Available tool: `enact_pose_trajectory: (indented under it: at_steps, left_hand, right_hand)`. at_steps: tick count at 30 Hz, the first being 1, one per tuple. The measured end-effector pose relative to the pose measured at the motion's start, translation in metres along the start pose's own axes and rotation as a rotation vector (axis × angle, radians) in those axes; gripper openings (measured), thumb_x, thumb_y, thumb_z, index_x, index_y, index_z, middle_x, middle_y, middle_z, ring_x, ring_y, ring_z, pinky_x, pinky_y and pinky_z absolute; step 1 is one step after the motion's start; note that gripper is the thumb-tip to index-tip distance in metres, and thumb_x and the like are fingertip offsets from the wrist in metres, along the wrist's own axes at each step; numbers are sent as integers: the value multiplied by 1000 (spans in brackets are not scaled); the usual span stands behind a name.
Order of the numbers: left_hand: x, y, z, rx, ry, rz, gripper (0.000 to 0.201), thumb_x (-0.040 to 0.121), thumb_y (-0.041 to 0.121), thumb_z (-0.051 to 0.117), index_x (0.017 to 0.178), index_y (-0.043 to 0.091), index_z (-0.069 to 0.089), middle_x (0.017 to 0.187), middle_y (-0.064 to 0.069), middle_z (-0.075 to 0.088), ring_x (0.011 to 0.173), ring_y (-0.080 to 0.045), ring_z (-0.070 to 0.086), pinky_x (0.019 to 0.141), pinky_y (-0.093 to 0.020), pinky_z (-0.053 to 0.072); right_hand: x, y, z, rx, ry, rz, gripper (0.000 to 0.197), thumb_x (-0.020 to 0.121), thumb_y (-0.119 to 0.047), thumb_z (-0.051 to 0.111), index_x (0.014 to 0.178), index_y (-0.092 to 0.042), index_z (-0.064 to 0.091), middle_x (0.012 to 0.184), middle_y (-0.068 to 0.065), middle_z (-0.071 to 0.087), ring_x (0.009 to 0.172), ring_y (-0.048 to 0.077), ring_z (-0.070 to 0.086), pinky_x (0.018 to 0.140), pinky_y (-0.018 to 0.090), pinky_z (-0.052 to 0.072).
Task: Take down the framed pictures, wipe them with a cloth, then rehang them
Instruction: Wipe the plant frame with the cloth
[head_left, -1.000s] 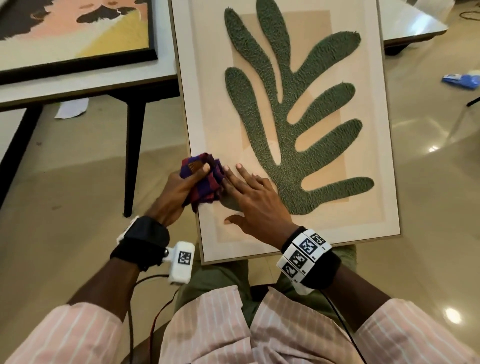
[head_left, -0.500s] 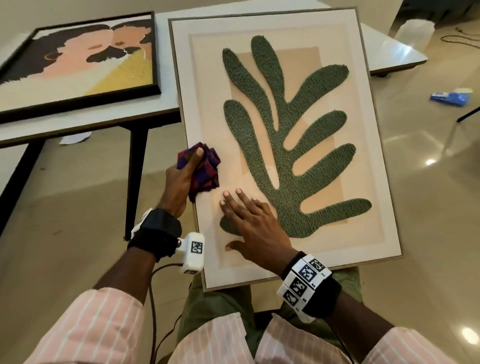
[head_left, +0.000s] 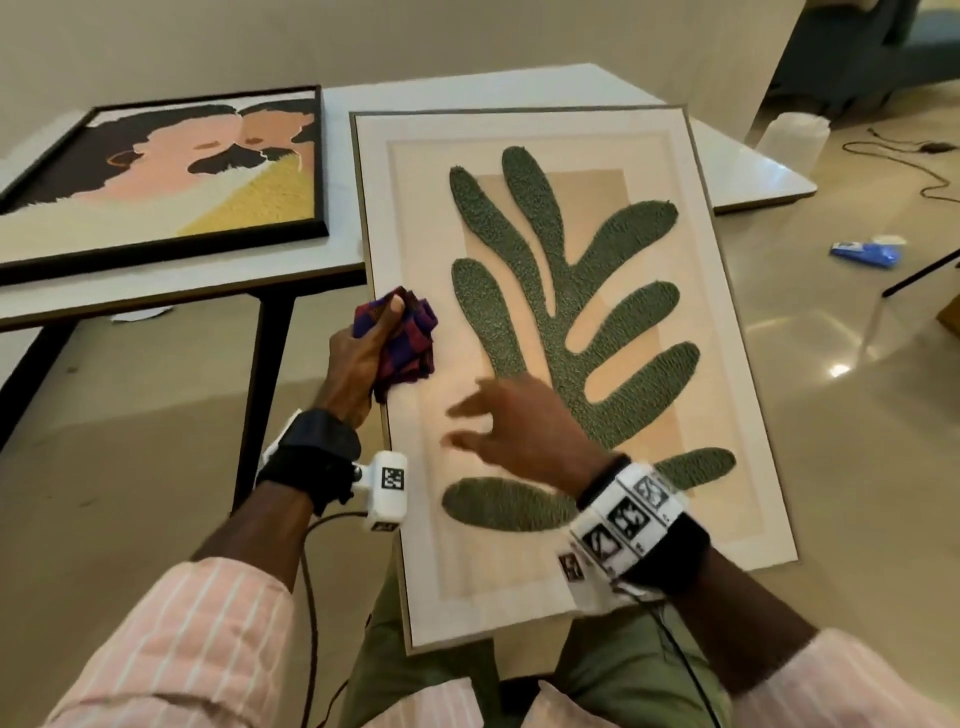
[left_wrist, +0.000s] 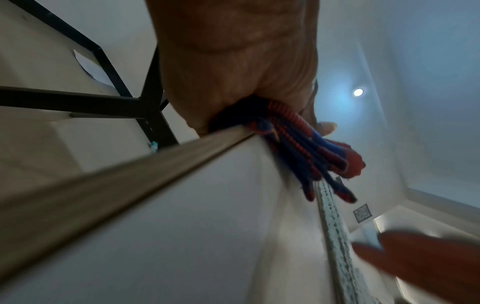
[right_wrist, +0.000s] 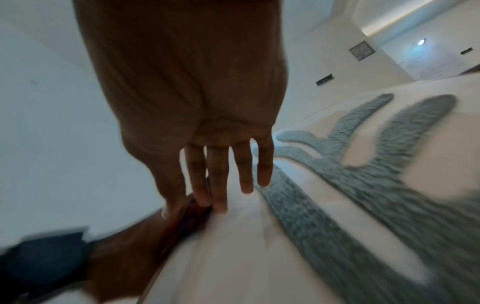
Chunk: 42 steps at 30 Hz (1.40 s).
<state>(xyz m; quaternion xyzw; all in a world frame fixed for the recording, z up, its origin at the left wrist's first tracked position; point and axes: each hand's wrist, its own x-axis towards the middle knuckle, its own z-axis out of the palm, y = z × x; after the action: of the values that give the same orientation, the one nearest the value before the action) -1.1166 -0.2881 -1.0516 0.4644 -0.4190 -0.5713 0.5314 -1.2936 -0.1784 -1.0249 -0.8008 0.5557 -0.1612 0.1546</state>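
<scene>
A large framed picture (head_left: 727, 364) with a green tufted leaf (head_left: 582, 322) lies tilted across my lap, its far end on the white table (head_left: 753, 171). My left hand (head_left: 363, 358) grips a bunched red and blue cloth (head_left: 410, 343) at the frame's left edge (left_wrist: 130, 164), thumb on top. The cloth (left_wrist: 306, 148) shows in the left wrist view, pressed against the frame. My right hand (head_left: 514, 421) hovers blurred over the lower left of the picture, fingers (right_wrist: 223, 174) straight and spread, holding nothing. A second picture in a black frame (head_left: 171, 176) lies flat on the table at left.
The table has black legs (head_left: 265, 374) just left of my left hand. On the glossy floor at right lie a blue packet (head_left: 862, 252), a clear plastic container (head_left: 792, 140) and a cable (head_left: 930, 176). A scrap of paper (head_left: 140, 313) lies under the table.
My right hand has lifted off the picture's surface and now hovers, blurred in motion. My left hand with the cloth stays at the frame's left edge. My view has tilted up.
</scene>
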Motion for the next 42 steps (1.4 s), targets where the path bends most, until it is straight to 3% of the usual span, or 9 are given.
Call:
enact_pose_trajectory:
  at_steps: [4, 10, 13, 17, 22, 27, 31, 37, 42]
  left_hand:
    - [-16, 18, 7, -3, -19, 64, 46, 78, 37, 72, 107, 2, 68, 89, -17, 72, 65, -24, 69, 53, -33, 57]
    - [-33, 40, -2, 66, -88, 143, 61, 71, 42, 74, 116, 3, 64, 96, -13, 73, 84, -25, 69, 58, -25, 56]
    - [-40, 51, -8, 62, -171, 173, 85, 54, 63, 84, 114, 6, 65, 97, -14, 73, 81, -24, 71, 57, -29, 57]
    - [-44, 56, -10, 113, -183, 168, 90, 47, 70, 82, 112, 11, 64, 97, -9, 73, 84, -23, 71, 59, -29, 58]
    - [-39, 79, 9, 26, -81, 235, 58, 79, 47, 64, 120, 7, 60, 107, -15, 71, 87, -25, 71, 59, -31, 59]
    - [1, 164, 25, 0, -66, 417, 46, 93, 41, 58, 127, 10, 56, 115, -11, 69, 105, -23, 68, 83, -37, 58]
    - [-4, 146, 26, -17, -110, 348, 59, 86, 47, 61, 131, 9, 53, 116, -10, 69, 106, -24, 68, 81, -35, 59]
    - [-4, 143, 21, 51, -99, 311, 47, 90, 47, 56, 121, 12, 58, 104, -6, 72, 93, -21, 70, 71, -31, 59]
    - [20, 209, 35, -50, -156, 416, 42, 98, 47, 50, 121, 16, 64, 115, -10, 70, 102, -22, 68, 85, -36, 58]
  right_hand:
    - [83, -24, -73, 1, 430, 4, 54, 88, -46, 66, 132, -16, 60, 121, 10, 68, 113, 24, 62, 98, 39, 48]
    - [177, -49, -153, -245, 480, 125, 104, 80, -67, 61, 152, -5, 19, 160, 17, 19, 147, 34, 16, 116, 53, 22]
    - [197, -54, -189, -322, 508, 119, 113, 73, -82, 52, 152, -8, 22, 160, 14, 22, 148, 34, 17, 117, 56, 15]
    - [198, -54, -211, -420, 550, 93, 105, 63, -93, 46, 130, -12, 48, 134, 11, 53, 127, 31, 44, 107, 50, 27]
    - [192, -57, -200, -471, 650, 12, 104, 60, -94, 47, 121, -11, 50, 121, 10, 56, 114, 29, 48, 99, 42, 31]
    - [189, -68, -202, -504, 712, -26, 103, 60, -95, 44, 121, -12, 50, 120, 8, 56, 113, 28, 48, 100, 40, 29]
    - [185, -63, -201, -492, 721, -25, 103, 60, -95, 43, 120, -11, 51, 119, 8, 56, 113, 28, 48, 103, 41, 28]
    - [187, -66, -197, -436, 759, -30, 79, 85, -80, 29, 116, -12, 56, 117, 8, 59, 113, 27, 49, 103, 40, 27]
    - [187, -72, -199, -323, 815, -86, 66, 97, -62, 18, 113, -14, 61, 113, 5, 62, 110, 23, 50, 102, 38, 27]
